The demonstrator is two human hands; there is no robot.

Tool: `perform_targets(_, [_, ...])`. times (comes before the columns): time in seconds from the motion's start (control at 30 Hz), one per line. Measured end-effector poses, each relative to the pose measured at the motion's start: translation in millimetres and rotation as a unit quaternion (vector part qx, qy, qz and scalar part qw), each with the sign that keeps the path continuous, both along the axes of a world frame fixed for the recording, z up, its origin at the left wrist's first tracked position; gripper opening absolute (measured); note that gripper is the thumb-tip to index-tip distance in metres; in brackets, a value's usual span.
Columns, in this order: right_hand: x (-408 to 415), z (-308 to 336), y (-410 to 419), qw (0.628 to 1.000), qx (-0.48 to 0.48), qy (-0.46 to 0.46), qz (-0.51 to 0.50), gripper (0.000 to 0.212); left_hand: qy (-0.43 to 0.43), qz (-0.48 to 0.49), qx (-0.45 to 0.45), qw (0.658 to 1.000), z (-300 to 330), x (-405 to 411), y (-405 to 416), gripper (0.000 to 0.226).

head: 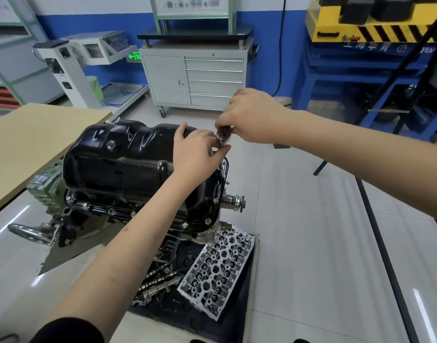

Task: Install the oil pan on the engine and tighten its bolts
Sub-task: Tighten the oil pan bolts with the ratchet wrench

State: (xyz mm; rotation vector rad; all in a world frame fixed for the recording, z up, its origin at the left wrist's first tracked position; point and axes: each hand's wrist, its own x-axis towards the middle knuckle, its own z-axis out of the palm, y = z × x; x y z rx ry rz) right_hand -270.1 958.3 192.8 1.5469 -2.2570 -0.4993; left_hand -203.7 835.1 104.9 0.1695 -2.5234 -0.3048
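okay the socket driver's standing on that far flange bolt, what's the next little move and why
Probably twist the driver handle with the right hand while the left hand steadies its shaft. The oil pan already sits on the engine, and the socket looks seated on that flange bolt.

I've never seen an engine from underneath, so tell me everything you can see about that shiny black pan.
The oil pan is a glossy black shell, seemingly painted metal, with bulging, dented contours and a hex plug on its side. It sits on the upturned engine, its flat flange ringed with bolts. The left hand rests on its far end, where the right hand holds a driver tool upright at the flange.
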Motion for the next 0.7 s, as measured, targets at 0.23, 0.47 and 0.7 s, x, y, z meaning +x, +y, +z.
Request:
perform_targets(0.23, [3.3,1.1,0.9,0.954,-0.041,-0.268,-0.129,0.027,-0.019,0.012,-0.038,0.999,-2.2,-2.1,-1.6,0.031])
perform_targets(0.47, [-0.5,-3.1,-1.3,0.999,-0.002,-0.042,-0.026,0.029,-0.014,-0.008,-0.037,0.999,-3.2,1.0,-2.5,0.029])
perform_targets(0.7, [3.4,-6.1,4.9,0.947,-0.061,-0.305,-0.085,0.029,-0.018,0.01,-0.046,0.999,-2.4,0.0,-1.2,0.025])
